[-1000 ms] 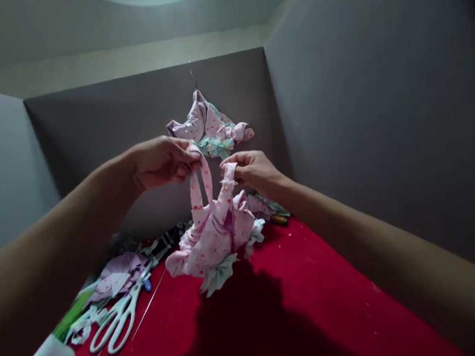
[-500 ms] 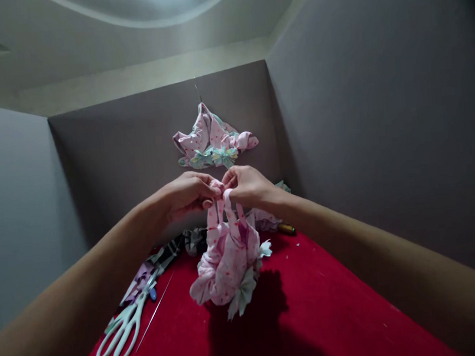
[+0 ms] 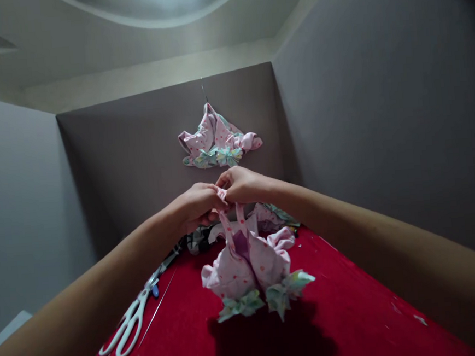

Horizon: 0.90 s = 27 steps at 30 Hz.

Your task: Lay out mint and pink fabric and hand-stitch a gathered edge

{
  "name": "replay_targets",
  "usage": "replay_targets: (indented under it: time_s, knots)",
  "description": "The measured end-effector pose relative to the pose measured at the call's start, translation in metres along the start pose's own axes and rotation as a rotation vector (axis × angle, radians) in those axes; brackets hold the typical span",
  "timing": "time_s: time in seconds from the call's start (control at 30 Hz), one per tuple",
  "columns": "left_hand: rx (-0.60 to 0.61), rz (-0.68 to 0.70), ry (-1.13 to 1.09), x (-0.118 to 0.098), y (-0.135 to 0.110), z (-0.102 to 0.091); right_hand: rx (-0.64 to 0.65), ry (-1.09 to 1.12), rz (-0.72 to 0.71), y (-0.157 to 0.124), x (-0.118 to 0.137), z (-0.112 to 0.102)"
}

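Observation:
My left hand [image 3: 196,206] and my right hand [image 3: 242,184] meet above the red table, pinching the top of the pink dotted strap [image 3: 226,217] together. Below the strap hangs a pink dotted cloth bag [image 3: 244,268], its lower edge trimmed with pale green fabric bows [image 3: 267,299]. The bag is off the table, held up only by my hands. A similar pink cloth piece with green bows [image 3: 218,138] hangs from a thin wire on the grey wall, beyond my hands.
White-handled scissors [image 3: 128,326] and a long needle [image 3: 159,305] lie on the red tablecloth [image 3: 374,299] to the left. Crumpled fabric scraps [image 3: 201,238] sit along the back edge. Grey partition walls [image 3: 380,106] rise at the back and right.
My hands have drawn closer and now pinch the strap tops together. The bag has turned, showing its green bows lower down, and the view has shifted slightly right.

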<state>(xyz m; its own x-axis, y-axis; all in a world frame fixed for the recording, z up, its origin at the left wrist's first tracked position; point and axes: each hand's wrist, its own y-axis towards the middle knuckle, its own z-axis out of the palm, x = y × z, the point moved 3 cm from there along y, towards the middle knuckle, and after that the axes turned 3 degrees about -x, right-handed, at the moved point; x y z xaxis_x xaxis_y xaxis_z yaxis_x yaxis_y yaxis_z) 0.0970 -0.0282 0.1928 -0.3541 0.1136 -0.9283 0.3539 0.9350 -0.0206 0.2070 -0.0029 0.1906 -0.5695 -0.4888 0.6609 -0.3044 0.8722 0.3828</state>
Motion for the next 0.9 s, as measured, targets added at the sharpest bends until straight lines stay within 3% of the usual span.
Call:
replay_targets:
  time_s: [0.2, 0.37, 0.53, 0.67, 0.7, 0.77, 0.83, 0.9]
  knots:
    - [0.024, -0.129, 0.032, 0.008, -0.006, -0.015, 0.128, 0.092, -0.048, -0.015, -0.016, 0.009]
    - [0.000, -0.094, 0.146, 0.008, -0.006, -0.039, 0.170, 0.208, -0.053, -0.020, -0.016, 0.015]
    - [0.109, -0.062, 0.048, -0.012, -0.007, -0.059, 0.098, 0.384, -0.028, -0.017, -0.018, 0.012]
    - [0.175, 0.044, -0.037, -0.032, -0.009, -0.068, -0.102, 0.495, 0.094, -0.029, -0.051, 0.008]
    - [0.145, 0.063, 0.029, -0.034, -0.008, -0.071, -0.150, 0.522, 0.145, -0.035, -0.063, 0.009]
    - [-0.045, 0.133, 0.272, -0.037, -0.006, -0.083, -0.201, 0.582, 0.264, -0.051, -0.089, 0.018]
    - [-0.288, 0.244, 0.479, -0.040, -0.006, -0.097, -0.183, 0.651, 0.383, -0.068, -0.113, 0.032]
    - [-0.396, 0.311, 0.528, -0.042, -0.007, -0.111, -0.142, 0.714, 0.466, -0.083, -0.134, 0.049]
